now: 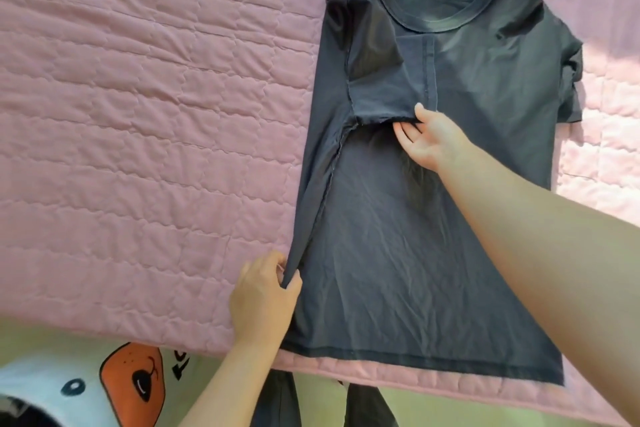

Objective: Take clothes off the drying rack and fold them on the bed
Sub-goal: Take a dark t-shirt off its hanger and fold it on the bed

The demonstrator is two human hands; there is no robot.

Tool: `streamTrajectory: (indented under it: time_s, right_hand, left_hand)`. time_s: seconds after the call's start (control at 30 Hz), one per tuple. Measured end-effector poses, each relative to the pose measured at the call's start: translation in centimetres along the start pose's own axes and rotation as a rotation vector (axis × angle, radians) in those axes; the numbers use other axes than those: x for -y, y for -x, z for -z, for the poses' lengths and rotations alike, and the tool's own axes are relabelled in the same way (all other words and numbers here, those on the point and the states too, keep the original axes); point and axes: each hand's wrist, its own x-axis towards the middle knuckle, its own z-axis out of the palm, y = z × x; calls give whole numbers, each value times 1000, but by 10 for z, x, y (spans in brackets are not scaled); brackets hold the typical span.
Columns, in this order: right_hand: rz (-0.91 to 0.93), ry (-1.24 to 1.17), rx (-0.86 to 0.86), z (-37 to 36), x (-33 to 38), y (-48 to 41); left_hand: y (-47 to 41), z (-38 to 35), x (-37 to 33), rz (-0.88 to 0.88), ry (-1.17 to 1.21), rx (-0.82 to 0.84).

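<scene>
The dark grey short-sleeved T-shirt (433, 236) lies flat on the pink quilted bed cover (138, 114), with its collar far from the person. One side of it is folded inward. The left hand (265, 291) pinches this folded side edge near the hem. The right hand (427, 140) pinches the hem of the folded sleeve at the chest, thumb above and fingers below.
</scene>
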Motion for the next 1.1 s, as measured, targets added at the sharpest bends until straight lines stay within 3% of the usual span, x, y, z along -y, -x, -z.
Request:
streamTrajectory:
  time_s: [0.23, 0.3, 0.4, 0.53, 0.7, 0.87, 1.0, 1.1]
  right_hand:
    - [140, -197, 121, 15, 22, -4]
    - [103, -123, 68, 26, 30, -6]
    - [-20, 56, 64, 43, 29, -2]
    - [-142, 187, 170, 48, 11, 15]
    - [-140, 171, 189, 42, 0, 18]
    - [-251, 550, 356, 59, -41, 39]
    - [-370, 716, 434, 69, -84, 61]
    - [-309, 914, 469, 82, -96, 75]
  left_hand:
    - [43, -10, -14, -356, 55, 70]
    - [53, -16, -16, -302, 38, 92]
    - [64, -28, -11, -206, -190, 93]
    - [79, -39, 1, -230, -415, 140]
    - [93, -43, 7, -396, -357, 107]
    - [94, -42, 7, -310, -91, 151]
    - [87, -38, -4, -342, -124, 187]
    - [88, -34, -12, -374, -216, 204]
